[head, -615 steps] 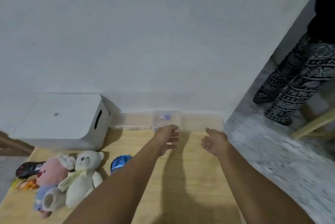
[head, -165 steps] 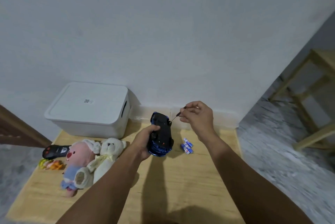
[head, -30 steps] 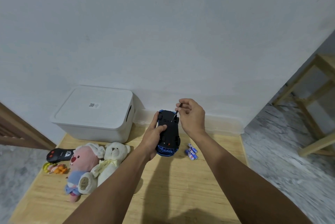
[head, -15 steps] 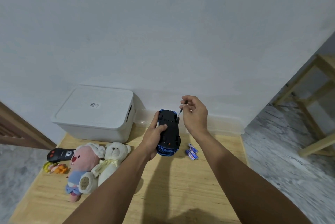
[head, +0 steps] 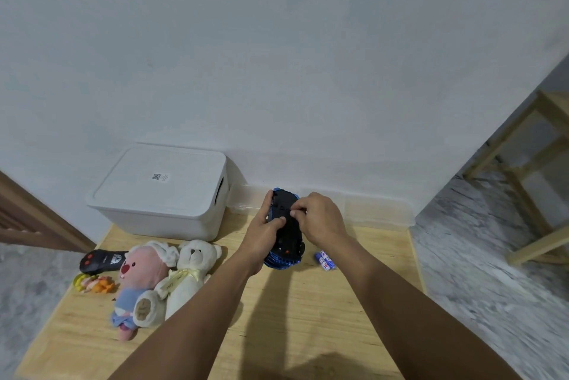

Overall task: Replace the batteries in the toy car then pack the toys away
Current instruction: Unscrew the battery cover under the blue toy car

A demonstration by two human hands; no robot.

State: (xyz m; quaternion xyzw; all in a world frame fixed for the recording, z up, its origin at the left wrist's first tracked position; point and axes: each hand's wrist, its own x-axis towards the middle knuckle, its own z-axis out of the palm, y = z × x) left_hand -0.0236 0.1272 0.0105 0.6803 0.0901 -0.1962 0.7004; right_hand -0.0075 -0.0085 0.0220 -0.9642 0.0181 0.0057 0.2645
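Wooden table (head: pixel 308 333): white lidded box (head: pixel 160 191), two plush toys (head: pixel 166 278), black remote (head: pixel 100 261), batteries (head: pixel 325 260).

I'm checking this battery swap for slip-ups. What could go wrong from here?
1. The toy car is held upside down above the table by the left hand alone while the right hand works its underside; a slipping grip could drop it.
2. The batteries lie loose by the right forearm, which could roll them away.

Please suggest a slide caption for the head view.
Left hand holds the upturned toy car while right hand works on its underside; batteries wait nearby.
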